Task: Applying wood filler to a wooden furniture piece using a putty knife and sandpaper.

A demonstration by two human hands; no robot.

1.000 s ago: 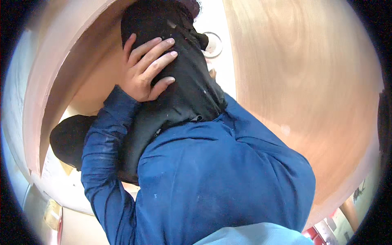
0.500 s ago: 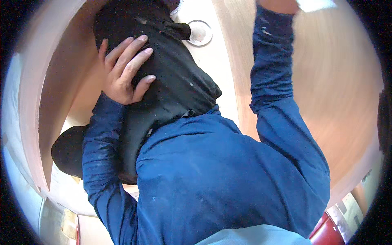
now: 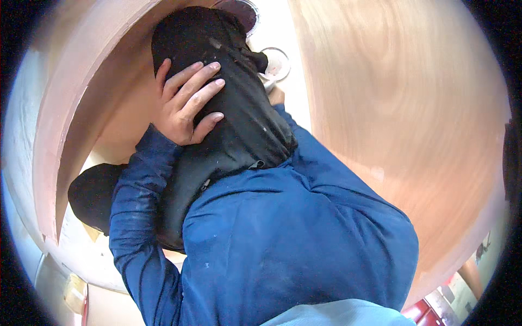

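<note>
My left hand [image 3: 184, 111] lies on my bent leg in black trousers [image 3: 239, 117], with fingers stretched and slightly spread, holding nothing. Beyond my knee, my right hand [image 3: 277, 96] is mostly hidden by the leg. A small pale grey piece [image 3: 268, 85] shows at its fingers, too little of it visible to name. Just past that hand stands a round white tub [image 3: 288, 61] with pale stuff inside, partly covered by the trouser cloth. Both my sleeves are dark blue.
A large curved wooden panel [image 3: 391, 98] rises on the right. On the left is another curved wooden wall with a pale edge [image 3: 89, 81]. A round container with a dark inside [image 3: 244, 13] stands at the top. Red things [image 3: 421, 312] show at the lower right.
My right hand has come down from the upper right, where it held something white and flat by the panel, to beside the white tub. My left hand stays on the leg.
</note>
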